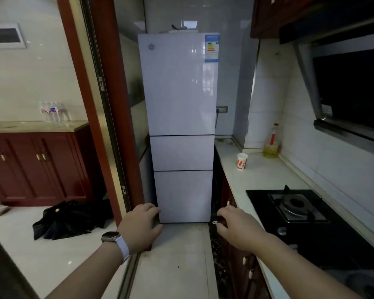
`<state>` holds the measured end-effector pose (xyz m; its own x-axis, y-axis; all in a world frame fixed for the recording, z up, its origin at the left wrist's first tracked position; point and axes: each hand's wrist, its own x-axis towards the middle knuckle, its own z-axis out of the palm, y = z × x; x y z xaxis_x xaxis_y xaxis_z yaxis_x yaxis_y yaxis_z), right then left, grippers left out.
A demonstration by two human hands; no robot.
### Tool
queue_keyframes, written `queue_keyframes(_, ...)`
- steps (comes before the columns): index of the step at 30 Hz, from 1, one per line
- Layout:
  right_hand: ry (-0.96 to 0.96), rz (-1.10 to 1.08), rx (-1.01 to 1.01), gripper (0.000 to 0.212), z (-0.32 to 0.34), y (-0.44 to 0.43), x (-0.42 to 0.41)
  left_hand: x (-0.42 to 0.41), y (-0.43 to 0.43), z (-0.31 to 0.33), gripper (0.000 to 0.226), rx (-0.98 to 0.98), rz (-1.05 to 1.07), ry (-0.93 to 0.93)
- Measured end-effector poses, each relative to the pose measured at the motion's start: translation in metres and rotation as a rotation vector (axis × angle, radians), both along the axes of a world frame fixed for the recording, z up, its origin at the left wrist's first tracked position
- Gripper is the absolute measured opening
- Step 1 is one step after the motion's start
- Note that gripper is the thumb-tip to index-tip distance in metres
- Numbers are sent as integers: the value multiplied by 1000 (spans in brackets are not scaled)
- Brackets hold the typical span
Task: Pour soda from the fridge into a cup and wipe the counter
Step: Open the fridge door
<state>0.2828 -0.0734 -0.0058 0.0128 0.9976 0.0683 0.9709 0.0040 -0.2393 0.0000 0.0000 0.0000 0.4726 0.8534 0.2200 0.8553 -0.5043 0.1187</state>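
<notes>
The fridge [179, 104] has glossy, glass-smooth pale doors that mirror the room. Right of it, the counter [259, 180] is smooth light stone with a dull sheen. The cup [242, 161] on it looks like matt paper, and the bottle [271, 143] behind is clear plastic. Nearer along that side, the stove [260, 205] is glossy black glass with a grey metal burner [295, 203]. Left of the fridge, the cabinet [41, 165] is dark red varnished wood, the floor [52, 255] is shiny polished tile, and the black heap [69, 219] on it is crumpled cloth with a faint sheen. The watch strap [122, 248] in front looks matt and rubbery.
</notes>
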Motion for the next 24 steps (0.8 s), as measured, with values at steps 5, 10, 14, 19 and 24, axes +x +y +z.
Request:
queue_keyframes(5, 14, 15, -21, 36, -5, 3, 18, 14, -6, -10, 50, -26, 13, -2)
queue_keyframes(10, 33, 46, -11, 35, -11, 22, 24, 17, 8, -13, 49, -35, 51, 0)
queue_keyframes(14, 38, 57, -30, 37, -15, 50, 24, 18, 35, -20, 48, -49, 57, 15)
queue_keyframes(19, 45, 48, -52, 38, -21, 104, 20, 18, 95, -32, 50, -98, 53, 38)
queue_keyframes(24, 40, 31, -61, 42, -18, 183, 12, 10, 179, -36, 51, -125, 39, 32)
